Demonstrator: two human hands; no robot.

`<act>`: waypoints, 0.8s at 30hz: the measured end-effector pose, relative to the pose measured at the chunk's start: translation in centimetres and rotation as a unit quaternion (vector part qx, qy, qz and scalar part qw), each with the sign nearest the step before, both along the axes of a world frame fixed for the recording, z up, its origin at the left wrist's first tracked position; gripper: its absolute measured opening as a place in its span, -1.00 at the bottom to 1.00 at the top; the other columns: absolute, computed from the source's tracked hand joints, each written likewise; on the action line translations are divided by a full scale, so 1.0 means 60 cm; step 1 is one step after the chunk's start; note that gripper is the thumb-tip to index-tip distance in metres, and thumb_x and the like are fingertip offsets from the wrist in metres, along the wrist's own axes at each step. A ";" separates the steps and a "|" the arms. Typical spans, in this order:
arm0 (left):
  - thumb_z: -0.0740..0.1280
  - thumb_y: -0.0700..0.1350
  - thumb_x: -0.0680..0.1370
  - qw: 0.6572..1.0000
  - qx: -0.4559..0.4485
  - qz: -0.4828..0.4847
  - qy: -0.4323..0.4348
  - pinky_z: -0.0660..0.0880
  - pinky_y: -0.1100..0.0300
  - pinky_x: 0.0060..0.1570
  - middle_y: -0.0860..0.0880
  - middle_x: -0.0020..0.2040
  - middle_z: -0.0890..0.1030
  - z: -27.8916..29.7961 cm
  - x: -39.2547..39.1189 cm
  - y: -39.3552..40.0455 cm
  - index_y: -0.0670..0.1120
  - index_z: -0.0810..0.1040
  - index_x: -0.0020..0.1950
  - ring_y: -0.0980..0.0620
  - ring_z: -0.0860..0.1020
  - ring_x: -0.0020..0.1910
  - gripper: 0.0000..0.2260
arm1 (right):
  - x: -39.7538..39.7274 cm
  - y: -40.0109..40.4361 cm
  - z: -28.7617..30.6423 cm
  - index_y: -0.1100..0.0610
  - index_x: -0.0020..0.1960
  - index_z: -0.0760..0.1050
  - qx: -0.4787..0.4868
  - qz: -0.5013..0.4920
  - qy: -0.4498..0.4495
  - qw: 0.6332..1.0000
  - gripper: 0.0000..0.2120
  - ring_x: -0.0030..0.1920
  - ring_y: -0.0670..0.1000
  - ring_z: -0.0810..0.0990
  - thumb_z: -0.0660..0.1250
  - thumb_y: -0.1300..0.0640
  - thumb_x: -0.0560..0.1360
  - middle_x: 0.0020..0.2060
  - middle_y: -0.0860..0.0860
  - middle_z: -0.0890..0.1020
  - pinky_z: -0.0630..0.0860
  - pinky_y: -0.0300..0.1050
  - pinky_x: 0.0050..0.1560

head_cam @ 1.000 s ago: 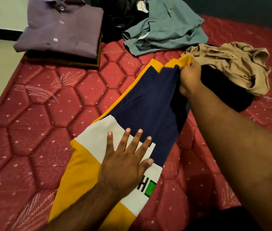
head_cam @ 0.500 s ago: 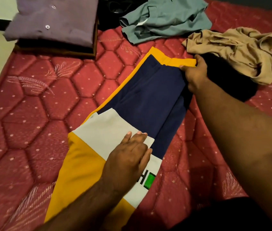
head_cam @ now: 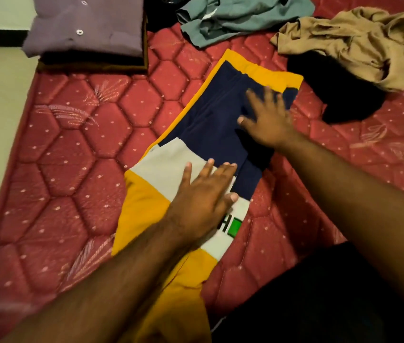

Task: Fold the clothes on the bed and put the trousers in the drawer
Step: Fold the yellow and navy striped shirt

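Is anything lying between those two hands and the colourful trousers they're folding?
No. The left hand lies flat on the trousers at the white band, and the right hand lies flat on the navy part. The drawer is not in view.

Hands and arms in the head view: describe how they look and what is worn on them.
Both forearms are bare all the way to the frame edge, with no sleeves in view. The left hand and right hand wear no gloves, and no rings, watch or bracelets are visible. Fingernails are short and unpainted. The right hand is slightly motion-blurred, so finer detail there cannot be told.
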State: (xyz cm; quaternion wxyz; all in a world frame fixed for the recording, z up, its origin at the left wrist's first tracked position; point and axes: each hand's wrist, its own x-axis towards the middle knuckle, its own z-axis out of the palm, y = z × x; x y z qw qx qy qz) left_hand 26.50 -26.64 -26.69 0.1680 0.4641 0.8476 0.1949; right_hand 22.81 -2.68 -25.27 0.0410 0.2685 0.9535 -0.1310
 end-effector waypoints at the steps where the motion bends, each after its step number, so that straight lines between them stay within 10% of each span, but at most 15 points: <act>1: -0.05 0.16 0.63 1.000 0.009 0.000 0.012 -0.26 -0.03 0.52 0.07 0.59 0.13 0.009 0.000 -0.026 0.06 0.05 0.60 0.05 -0.06 0.58 -0.46 | 0.040 -0.039 -0.012 -0.18 0.57 -0.11 -0.018 0.029 -0.020 0.999 -0.33 0.55 0.21 -0.19 0.14 -0.24 0.57 0.57 0.02 -0.19 -0.09 0.29 0.47; 6: -0.05 0.32 0.59 0.993 -0.053 -0.094 0.048 -0.08 -0.12 0.52 -0.05 0.60 0.11 -0.003 0.069 -0.236 0.05 0.16 0.57 -0.10 -0.01 0.58 -0.39 | 0.143 -0.130 -0.016 -0.15 0.57 -0.10 0.046 0.087 -0.100 0.990 -0.36 0.55 0.22 -0.13 0.10 -0.21 0.59 0.58 0.03 -0.14 -0.03 0.31 0.47; 12: 0.27 0.23 0.54 0.982 0.041 -0.185 -0.006 0.36 0.15 0.07 0.11 0.08 0.50 0.050 0.143 -0.346 0.10 0.42 0.16 0.16 0.44 0.08 -0.70 | 0.240 -0.257 0.031 0.09 0.27 0.55 -0.032 0.347 0.038 0.936 -0.57 0.21 0.21 0.53 0.29 0.11 0.41 0.21 0.13 0.56 0.50 0.19 0.12; 20: 0.30 0.23 0.48 0.982 -0.018 -0.183 -0.035 0.27 0.12 0.19 0.14 0.23 0.52 0.037 0.183 -0.348 0.15 0.46 0.34 0.15 0.41 0.21 -0.55 | 0.307 -0.340 0.027 0.00 0.45 0.33 -0.014 0.532 -0.143 0.834 -0.42 0.44 0.10 0.29 0.41 0.04 0.47 0.46 0.06 0.31 0.35 0.12 0.36; 24: 0.34 -0.21 0.50 0.970 0.043 -0.160 -0.180 0.49 0.16 0.12 0.07 0.02 0.67 0.027 0.195 -0.334 -0.05 0.66 0.14 0.23 0.56 0.02 -0.75 | 0.316 -0.346 0.041 -0.05 0.56 0.07 0.018 0.528 -0.240 0.815 -0.14 0.56 0.07 -0.02 0.47 -0.07 0.41 0.57 0.01 0.03 0.02 0.15 0.50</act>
